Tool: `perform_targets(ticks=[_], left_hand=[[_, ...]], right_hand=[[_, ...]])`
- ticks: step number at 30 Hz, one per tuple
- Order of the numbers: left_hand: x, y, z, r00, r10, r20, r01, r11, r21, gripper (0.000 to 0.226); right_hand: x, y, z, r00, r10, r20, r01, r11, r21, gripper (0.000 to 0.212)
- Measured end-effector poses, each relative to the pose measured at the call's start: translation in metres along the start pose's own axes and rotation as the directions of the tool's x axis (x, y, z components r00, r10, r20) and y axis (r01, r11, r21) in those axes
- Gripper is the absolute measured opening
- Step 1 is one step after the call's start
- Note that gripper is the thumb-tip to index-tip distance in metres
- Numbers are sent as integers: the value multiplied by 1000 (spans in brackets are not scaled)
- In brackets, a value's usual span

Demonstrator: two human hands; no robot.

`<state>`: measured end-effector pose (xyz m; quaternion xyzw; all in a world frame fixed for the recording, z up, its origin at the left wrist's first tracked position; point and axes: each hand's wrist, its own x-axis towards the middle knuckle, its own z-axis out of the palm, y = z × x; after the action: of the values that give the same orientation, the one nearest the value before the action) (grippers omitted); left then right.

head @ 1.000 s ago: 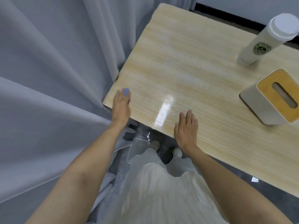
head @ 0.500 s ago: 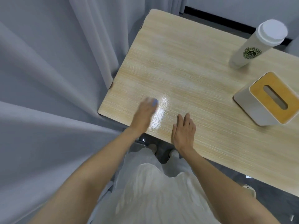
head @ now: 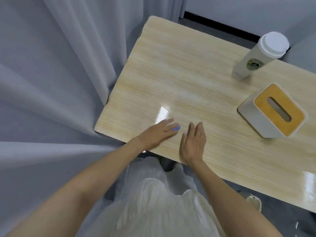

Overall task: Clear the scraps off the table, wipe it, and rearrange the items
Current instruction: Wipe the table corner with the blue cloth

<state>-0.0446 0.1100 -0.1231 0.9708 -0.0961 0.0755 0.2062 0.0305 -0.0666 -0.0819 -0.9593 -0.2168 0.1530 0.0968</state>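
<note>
Fingers of my left hand (head: 157, 132) press the blue cloth (head: 176, 128) flat on the table (head: 171, 74), lower centre; my right hand (head: 194, 144) lies flat beside it. Wide rightward strokes could shove the tissue box (head: 271, 110).

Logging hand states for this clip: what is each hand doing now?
Left hand: open, fingers flat, pressing a blue cloth onto the table.
Right hand: open, resting flat on the table, holding nothing.

Grey curtains (head: 51, 82), pale wall (head: 239, 7), black skirting (head: 222, 26), dark grey floor (head: 282, 218)

Curtain (head: 51, 82) left; tissue box (head: 294, 120), bottle (head: 253, 60) right
</note>
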Motion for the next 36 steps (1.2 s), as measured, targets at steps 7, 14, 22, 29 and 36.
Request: perform_targets(ticks=[7,14,22,29,36], left_hand=[[-2,-79,-63,736,-642,-216,658,753,2,28],[36,7,-12,992,-74,101,79,996,-44,41],[50,-63,-62,539,-771,-338,757,620,-206,44],[98,-38,-16,985,175,0,-174,976,131,36],[142,-76,-40,593,-763,-258,758,637,-141,52]], right_hand=[[12,-2,-5,999,-22,-28,22,1000,14,58],[28,3,-12,1000,-17,-16,18,1000,23,59],[60,18,-20,998,-56,1,56,998,-6,56],[100,41,-33,1000,-14,-2,14,1000,16,52],[125,49,-33,999,-44,-24,44,999,8,49]])
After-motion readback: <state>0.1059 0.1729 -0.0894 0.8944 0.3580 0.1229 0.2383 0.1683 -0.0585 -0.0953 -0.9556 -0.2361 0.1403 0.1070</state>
